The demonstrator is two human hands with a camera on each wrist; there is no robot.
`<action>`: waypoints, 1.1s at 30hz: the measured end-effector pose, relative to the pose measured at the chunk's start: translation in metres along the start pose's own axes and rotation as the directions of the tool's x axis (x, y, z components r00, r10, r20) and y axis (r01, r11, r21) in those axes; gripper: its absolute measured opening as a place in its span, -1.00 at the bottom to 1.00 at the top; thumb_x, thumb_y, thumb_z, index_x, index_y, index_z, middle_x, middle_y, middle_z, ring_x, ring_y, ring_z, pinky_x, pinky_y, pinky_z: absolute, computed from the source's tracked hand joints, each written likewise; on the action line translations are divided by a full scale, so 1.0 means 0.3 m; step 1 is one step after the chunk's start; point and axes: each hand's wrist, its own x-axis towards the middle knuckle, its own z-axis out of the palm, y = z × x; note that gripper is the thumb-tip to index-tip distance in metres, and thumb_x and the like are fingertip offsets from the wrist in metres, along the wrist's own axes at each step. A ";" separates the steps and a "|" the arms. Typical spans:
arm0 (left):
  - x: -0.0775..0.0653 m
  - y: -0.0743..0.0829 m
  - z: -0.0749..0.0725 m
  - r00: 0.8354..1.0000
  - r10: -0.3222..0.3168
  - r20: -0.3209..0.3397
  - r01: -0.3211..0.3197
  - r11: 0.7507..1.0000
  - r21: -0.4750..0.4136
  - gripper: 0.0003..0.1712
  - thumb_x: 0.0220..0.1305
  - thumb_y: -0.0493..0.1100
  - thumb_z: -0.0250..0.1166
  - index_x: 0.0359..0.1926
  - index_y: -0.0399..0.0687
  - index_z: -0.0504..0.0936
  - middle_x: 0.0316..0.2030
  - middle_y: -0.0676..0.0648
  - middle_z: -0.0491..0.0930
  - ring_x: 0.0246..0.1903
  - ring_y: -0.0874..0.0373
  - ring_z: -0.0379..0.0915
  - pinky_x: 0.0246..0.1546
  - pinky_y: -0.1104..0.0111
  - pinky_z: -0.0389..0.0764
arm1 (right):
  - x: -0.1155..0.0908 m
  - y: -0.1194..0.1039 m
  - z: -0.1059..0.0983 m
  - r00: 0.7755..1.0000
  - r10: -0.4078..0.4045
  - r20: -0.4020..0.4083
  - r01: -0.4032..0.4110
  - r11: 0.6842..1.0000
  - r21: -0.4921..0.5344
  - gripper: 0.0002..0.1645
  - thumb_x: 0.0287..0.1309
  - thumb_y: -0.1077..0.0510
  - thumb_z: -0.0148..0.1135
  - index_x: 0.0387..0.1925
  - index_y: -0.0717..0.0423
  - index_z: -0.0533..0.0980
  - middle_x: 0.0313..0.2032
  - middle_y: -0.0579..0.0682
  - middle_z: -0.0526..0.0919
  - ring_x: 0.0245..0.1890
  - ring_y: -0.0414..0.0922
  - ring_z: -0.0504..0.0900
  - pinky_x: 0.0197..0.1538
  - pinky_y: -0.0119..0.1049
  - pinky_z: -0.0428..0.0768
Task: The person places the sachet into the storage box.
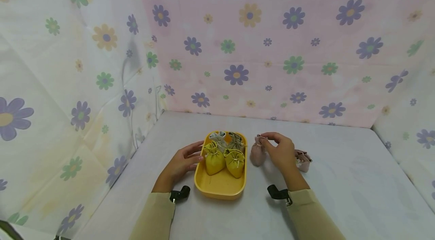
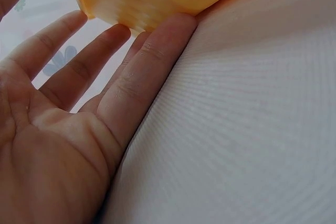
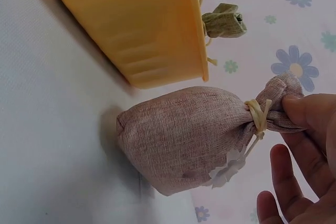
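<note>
My right hand [image 1: 280, 151] pinches a dusty-pink drawstring pouch [image 3: 184, 135] by its gathered top, above a cream tie with a pale flower-shaped charm. The pouch hangs upright just right of a yellow plastic tray [image 1: 221, 191], near the table surface. At the tray's left side is my left hand [image 1: 181, 164]; its fingers [image 2: 149, 61] lie fairly straight against the outer wall. Inside the tray, two yellow pouches [image 1: 215, 162] stand in front of a grey-green pouch [image 1: 235, 141] and a pale patterned pouch [image 1: 219, 138].
Another pinkish pouch [image 1: 304, 160] lies on the table to the right, partly hidden behind my right hand. A white cloth [image 1: 357, 179] covers the table. Flower-printed fabric [image 1: 265, 43] encloses the back and sides.
</note>
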 end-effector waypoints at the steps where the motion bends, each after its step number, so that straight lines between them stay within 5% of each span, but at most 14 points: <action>1: 0.000 0.000 0.000 1.000 -0.001 0.000 0.001 1.000 0.000 -0.20 0.14 0.11 0.57 0.40 0.52 0.47 0.42 0.06 0.43 0.34 -0.03 0.49 0.09 0.13 0.73 | -0.001 -0.003 0.000 1.000 0.002 0.002 -0.002 1.000 -0.002 -0.75 0.31 -0.15 0.39 -0.06 -0.21 0.73 0.03 -0.10 0.76 0.21 -0.04 0.61 0.22 0.10 0.61; 12: 0.003 -0.003 -0.002 1.000 0.003 0.006 -0.003 1.000 -0.015 -0.20 0.16 0.10 0.57 0.40 0.50 0.47 0.41 0.06 0.44 0.31 -0.01 0.53 0.08 0.12 0.74 | -0.015 -0.046 -0.017 0.997 -0.061 -0.040 0.062 0.998 0.020 -0.78 0.30 -0.10 0.41 -0.10 -0.15 0.74 -0.04 -0.13 0.78 0.17 -0.06 0.61 0.31 0.06 0.55; 18: 0.000 -0.004 0.000 1.000 0.007 0.010 -0.007 1.000 -0.011 -0.22 0.18 0.09 0.55 0.41 0.50 0.47 0.41 0.06 0.44 0.32 -0.02 0.51 0.08 0.12 0.74 | -0.024 -0.067 -0.028 0.995 -0.089 -0.047 0.091 0.995 0.036 -0.78 0.30 -0.12 0.41 -0.11 -0.18 0.74 -0.07 -0.14 0.78 0.02 -0.09 0.61 0.11 -0.06 0.57; 25: 0.000 -0.002 0.002 1.000 0.005 0.013 -0.004 1.000 -0.012 -0.22 0.19 0.09 0.54 0.41 0.50 0.46 0.42 0.06 0.43 0.33 -0.01 0.51 0.09 0.12 0.73 | -0.034 -0.091 -0.047 0.993 -0.109 -0.052 0.111 0.994 0.024 -0.81 0.29 -0.12 0.42 -0.12 -0.21 0.75 -0.21 -0.16 0.76 -0.25 -0.11 0.60 -0.42 -0.34 0.55; 33: 0.004 -0.004 -0.006 1.000 -0.001 0.009 0.001 1.000 -0.014 -0.22 0.18 0.08 0.55 0.41 0.52 0.46 0.42 0.05 0.43 0.31 -0.01 0.52 0.09 0.13 0.73 | -0.049 -0.132 -0.063 0.992 -0.120 -0.044 0.121 0.992 0.042 -0.81 0.30 -0.10 0.42 -0.11 -0.20 0.74 -0.16 -0.21 0.76 -0.21 -0.14 0.60 -0.35 -0.39 0.61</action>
